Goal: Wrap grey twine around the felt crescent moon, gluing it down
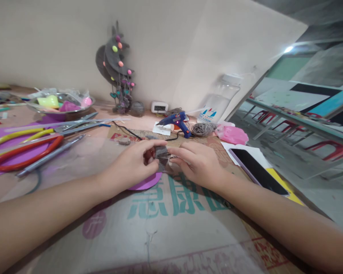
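Note:
Between my two hands is a small grey piece (161, 153), blurred, that looks like yarn or fabric. My left hand (137, 163) has its thumb and fingers curled around the piece's left side. On the other side, my right hand (198, 161) pinches at its right edge, where a small pale bit shows between thumb and index finger. A purple foam shape (147, 182) lies on the printed cardboard (165, 228) just below my left hand. Behind the hands rests a blue glue gun (175, 122), with a ball of grey yarn (203, 129) to its right.
At left lie scissors with red (27, 154) and yellow handles, a pen (50, 156) and a metal bowl (61, 110) of colourful pieces. A clear bottle (218, 101), pink bundle (233, 134) and phone (258, 171) are at right. A moon decoration (114, 57) hangs behind.

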`<state>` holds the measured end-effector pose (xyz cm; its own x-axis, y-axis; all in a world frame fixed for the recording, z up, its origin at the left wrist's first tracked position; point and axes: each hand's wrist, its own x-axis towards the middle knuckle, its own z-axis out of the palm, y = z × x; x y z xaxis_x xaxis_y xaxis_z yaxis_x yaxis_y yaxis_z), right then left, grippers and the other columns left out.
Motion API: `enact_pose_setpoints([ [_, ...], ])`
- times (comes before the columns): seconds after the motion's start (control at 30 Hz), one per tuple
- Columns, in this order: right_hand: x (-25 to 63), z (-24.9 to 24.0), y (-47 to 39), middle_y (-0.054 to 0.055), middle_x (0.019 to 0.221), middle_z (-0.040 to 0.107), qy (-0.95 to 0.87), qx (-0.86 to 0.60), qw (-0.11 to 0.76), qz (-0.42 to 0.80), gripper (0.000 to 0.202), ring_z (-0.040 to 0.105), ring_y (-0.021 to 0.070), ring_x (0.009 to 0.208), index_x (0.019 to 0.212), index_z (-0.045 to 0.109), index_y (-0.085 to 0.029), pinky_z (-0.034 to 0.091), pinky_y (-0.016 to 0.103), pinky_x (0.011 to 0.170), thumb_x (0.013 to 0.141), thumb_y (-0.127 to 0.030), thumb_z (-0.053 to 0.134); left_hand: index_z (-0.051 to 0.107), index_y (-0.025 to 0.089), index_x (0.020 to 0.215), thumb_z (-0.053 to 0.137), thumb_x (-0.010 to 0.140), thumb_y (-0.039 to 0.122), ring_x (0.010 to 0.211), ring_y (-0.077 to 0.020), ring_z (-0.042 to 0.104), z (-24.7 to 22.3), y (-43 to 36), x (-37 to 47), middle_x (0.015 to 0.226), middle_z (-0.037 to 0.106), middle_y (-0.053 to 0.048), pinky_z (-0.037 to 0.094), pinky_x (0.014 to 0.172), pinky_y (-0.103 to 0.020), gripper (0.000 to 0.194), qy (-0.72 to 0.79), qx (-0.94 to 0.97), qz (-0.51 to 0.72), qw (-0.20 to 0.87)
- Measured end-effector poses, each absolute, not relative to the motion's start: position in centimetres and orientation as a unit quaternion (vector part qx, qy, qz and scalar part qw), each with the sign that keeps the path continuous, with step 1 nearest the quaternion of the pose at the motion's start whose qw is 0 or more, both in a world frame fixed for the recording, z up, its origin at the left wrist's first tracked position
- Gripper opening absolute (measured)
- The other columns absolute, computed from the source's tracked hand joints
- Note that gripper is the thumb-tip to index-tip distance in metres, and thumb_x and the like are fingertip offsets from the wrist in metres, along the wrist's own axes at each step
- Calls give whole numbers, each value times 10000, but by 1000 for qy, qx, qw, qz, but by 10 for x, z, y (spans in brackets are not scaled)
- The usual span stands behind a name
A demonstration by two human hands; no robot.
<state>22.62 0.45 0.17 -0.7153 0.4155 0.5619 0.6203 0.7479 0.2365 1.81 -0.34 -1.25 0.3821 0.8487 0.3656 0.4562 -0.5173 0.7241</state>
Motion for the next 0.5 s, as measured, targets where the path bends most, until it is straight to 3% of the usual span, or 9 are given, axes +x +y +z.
enact_pose_setpoints([
  [0.5,227,0,5,23,715,593,-903,-287,237,-213,207,504,143,664,999,638,-176,343,255,601,897,-260,478,553,209,1201,525,728,123,623,-105,524,-15,-3,17,742,559,14,445,562,-221,482,403,785,376,283],
])
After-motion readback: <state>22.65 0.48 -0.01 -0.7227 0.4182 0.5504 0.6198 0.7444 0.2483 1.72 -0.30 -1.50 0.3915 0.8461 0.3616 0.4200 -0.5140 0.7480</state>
